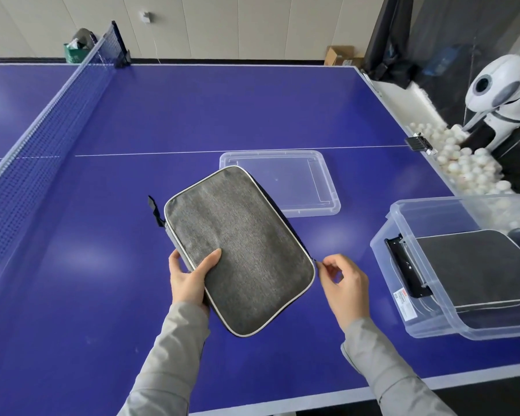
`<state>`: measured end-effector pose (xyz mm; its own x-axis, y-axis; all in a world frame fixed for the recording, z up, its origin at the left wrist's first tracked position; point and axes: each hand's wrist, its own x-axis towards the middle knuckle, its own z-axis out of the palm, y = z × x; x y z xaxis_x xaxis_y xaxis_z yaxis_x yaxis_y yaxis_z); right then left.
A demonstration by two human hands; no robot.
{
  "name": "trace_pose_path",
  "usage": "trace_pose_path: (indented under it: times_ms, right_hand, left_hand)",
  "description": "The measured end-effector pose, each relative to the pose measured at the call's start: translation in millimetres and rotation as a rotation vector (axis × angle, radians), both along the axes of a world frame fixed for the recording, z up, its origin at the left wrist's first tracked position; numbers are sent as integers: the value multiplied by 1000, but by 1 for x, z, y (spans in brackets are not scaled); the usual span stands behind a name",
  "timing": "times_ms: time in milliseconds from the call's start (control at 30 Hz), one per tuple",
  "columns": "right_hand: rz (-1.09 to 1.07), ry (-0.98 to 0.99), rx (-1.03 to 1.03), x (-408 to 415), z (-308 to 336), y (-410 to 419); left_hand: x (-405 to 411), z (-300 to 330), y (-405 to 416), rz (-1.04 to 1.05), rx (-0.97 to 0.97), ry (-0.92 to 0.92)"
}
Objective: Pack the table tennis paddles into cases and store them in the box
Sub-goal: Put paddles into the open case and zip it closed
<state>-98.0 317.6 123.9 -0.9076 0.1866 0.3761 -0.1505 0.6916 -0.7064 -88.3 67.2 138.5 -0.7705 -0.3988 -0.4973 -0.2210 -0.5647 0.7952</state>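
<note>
Left hand (192, 277) clamped on near-left edge of flat grey fabric paddle case (237, 250), held above blue table (102, 250); long axis far-left to near-right. Right hand (342, 283) pinching at case's right corner, probably the zip pull. Clear plastic box (409, 313) right, nearer right hand.

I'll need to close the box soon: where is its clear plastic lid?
In the head view, the clear plastic lid lies flat on the blue table, behind the grey fabric case, left of the clear storage box.
</note>
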Motion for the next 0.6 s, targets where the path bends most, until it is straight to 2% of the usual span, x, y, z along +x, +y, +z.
trace_pose_path:
  times_ms: [333, 600]
  right_hand:
    - [101, 14, -2, -10, 8, 5]
    - [146, -26, -123, -19, 19, 1]
  left_hand:
    - [1, 5, -1, -150, -42, 88]
    - [5, 3, -1, -350, -112, 135]
